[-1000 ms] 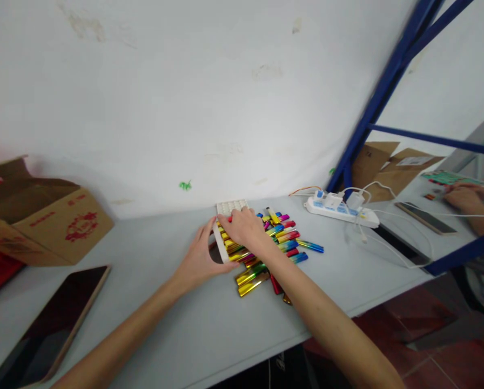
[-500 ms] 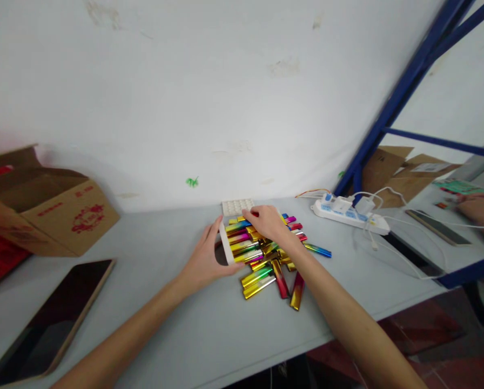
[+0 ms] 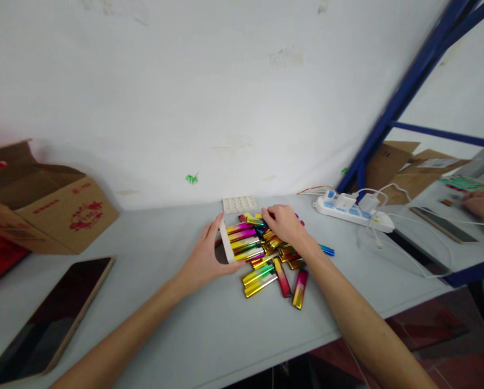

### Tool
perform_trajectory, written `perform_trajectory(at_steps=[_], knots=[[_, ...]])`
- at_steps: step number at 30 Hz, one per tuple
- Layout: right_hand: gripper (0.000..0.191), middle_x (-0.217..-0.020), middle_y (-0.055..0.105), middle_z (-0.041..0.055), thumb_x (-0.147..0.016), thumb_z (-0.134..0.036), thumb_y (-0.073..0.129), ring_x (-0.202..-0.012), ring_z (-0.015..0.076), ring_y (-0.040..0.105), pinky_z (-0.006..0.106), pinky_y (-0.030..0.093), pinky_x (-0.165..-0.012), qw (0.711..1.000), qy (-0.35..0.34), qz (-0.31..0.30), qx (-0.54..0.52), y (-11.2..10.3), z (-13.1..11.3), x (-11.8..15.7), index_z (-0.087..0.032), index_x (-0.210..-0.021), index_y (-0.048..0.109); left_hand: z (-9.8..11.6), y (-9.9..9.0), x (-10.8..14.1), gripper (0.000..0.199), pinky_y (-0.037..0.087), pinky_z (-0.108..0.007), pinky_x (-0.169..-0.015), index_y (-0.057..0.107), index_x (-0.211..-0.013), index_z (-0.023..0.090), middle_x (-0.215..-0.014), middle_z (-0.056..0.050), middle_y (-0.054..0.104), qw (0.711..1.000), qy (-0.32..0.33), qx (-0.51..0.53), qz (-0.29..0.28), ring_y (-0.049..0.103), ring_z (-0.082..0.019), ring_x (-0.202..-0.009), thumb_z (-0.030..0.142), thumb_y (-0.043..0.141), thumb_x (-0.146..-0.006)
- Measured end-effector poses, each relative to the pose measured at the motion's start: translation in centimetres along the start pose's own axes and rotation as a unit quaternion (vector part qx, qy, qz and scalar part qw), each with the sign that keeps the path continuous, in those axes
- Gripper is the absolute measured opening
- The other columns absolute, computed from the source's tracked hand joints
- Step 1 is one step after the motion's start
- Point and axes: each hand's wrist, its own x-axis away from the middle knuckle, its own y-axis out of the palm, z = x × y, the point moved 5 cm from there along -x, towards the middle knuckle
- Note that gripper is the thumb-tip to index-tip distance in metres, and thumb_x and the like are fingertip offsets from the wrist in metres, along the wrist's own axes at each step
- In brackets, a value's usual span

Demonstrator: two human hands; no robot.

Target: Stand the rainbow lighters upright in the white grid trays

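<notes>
My left hand (image 3: 204, 259) grips a white shallow tray (image 3: 227, 242) between thumb and fingers, its rim facing me on the left. A row of shiny lighter-shaped pieces (image 3: 244, 243) in yellow, magenta and green lies side by side against the tray. My right hand (image 3: 284, 222) is over the loose pile of such pieces (image 3: 272, 246), its fingers curled down. What its fingertips hold, if anything, is hidden. Nearer to me lie a red piece (image 3: 281, 278) and a magenta-and-gold piece (image 3: 300, 290).
A white gridded tray (image 3: 239, 204) lies by the wall. To the right are a power strip (image 3: 353, 213) with plugs and cables, and a blue metal frame (image 3: 388, 113). An open carton (image 3: 69, 216) and a large phone or tablet (image 3: 49, 319) are on the left. Another person's hand (image 3: 483, 202) shows far right.
My right hand has moved right, away from the row by the tray and over the loose pile. My left hand keeps its hold on the tray. The view has shifted slightly.
</notes>
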Motion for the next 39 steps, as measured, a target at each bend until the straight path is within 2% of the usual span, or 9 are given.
perform_trajectory(at_steps=[6,10,16,22,26,30,32,35,39], knots=[[0.052,-0.102,0.081,0.0137,-0.117,-0.040,0.039,-0.096,0.0236,0.074,0.030,0.045,-0.087,1.000,0.007,-0.015,0.023,-0.1,-0.1,0.7,-0.017,-0.096,0.080,0.0,0.0,0.1,0.123,0.044,-0.062,-0.125,0.028,-0.169,0.026,-0.160,-0.018,0.049,1.000,0.004,0.004,0.006,0.051,-0.044,-0.150,0.049,0.094,-0.069],[0.046,-0.103,0.079,0.0133,-0.116,-0.035,0.042,-0.099,0.0226,0.071,0.030,0.045,-0.090,1.000,0.003,-0.011,0.027,-0.1,0.1,0.9,-0.017,-0.099,0.080,0.1,-0.1,0.2,0.119,0.046,-0.064,-0.124,0.029,-0.169,0.028,-0.161,-0.018,0.049,1.000,0.006,0.010,0.007,0.051,-0.043,-0.150,0.046,0.093,-0.070],[0.031,-0.103,0.077,0.0115,-0.113,-0.025,0.050,-0.098,0.0203,0.069,0.028,0.044,-0.091,0.999,-0.025,-0.030,-0.003,0.3,0.4,0.7,-0.015,-0.102,0.077,0.3,-0.3,0.4,0.118,0.046,-0.065,-0.123,0.032,-0.169,0.025,-0.161,-0.019,0.048,1.000,-0.001,0.004,0.001,0.050,-0.043,-0.150,0.051,0.092,-0.070],[0.035,-0.106,0.077,0.0109,-0.116,-0.031,0.045,-0.102,0.0221,0.069,0.031,0.046,-0.096,0.999,-0.045,-0.014,-0.024,0.2,-0.7,1.0,-0.016,-0.108,0.075,0.3,-0.5,0.6,0.118,0.041,-0.065,-0.127,0.034,-0.168,0.027,-0.164,-0.019,0.047,1.000,0.007,0.003,-0.003,0.047,-0.043,-0.153,0.054,0.094,-0.070],[0.034,-0.118,0.075,0.0137,-0.116,-0.029,0.042,-0.118,0.0271,0.065,0.037,0.045,-0.108,0.997,-0.067,0.019,-0.032,0.0,-2.5,1.5,-0.016,-0.117,0.074,0.0,-0.4,0.6,0.130,0.034,-0.063,-0.132,0.026,-0.172,0.027,-0.171,-0.019,0.038,0.999,0.030,-0.012,-0.025,0.038,-0.044,-0.160,0.058,0.096,-0.067],[0.037,-0.136,0.069,0.0162,-0.116,-0.027,0.038,-0.129,0.0257,0.062,0.038,0.044,-0.115,0.986,-0.064,0.091,-0.126,-0.4,-5.8,2.3,-0.015,-0.136,0.067,-0.2,-0.3,0.5,0.129,0.035,-0.060,-0.132,0.021,-0.174,0.027,-0.172,-0.018,0.039,0.999,0.042,-0.010,-0.031,0.040,-0.042,-0.159,0.053,0.095,-0.070],[0.040,-0.140,0.068,0.0157,-0.116,-0.024,0.035,-0.133,0.0243,0.061,0.037,0.044,-0.116,0.982,-0.085,0.075,-0.149,0.1,-8.0,2.8,-0.015,-0.142,0.064,-0.2,-0.3,0.5,0.132,0.036,-0.059,-0.132,0.021,-0.174,0.028,-0.170,-0.017,0.042,0.999,0.044,-0.009,-0.027,0.042,-0.042,-0.158,0.052,0.097,-0.068],[0.039,-0.135,0.071,0.0159,-0.115,-0.022,0.035,-0.130,0.0282,0.060,0.042,0.042,-0.117,0.990,-0.117,0.013,-0.083,1.1,-10.2,3.4,-0.015,-0.135,0.068,-0.2,-0.4,0.4,0.135,0.038,-0.057,-0.131,0.022,-0.174,0.027,-0.168,-0.016,0.045,0.999,0.040,-0.008,-0.020,0.043,-0.041,-0.157,0.050,0.099,-0.065],[0.039,-0.127,0.071,0.0173,-0.115,-0.026,0.034,-0.122,0.0324,0.059,0.047,0.043,-0.111,0.992,-0.122,-0.026,0.000,1.3,-10.5,3.6,-0.013,-0.124,0.070,-0.2,-0.5,0.5,0.135,0.040,-0.055,-0.131,0.022,-0.174,0.026,-0.165,-0.016,0.049,0.999,0.036,-0.017,-0.023,0.047,-0.040,-0.155,0.051,0.098,-0.065]])
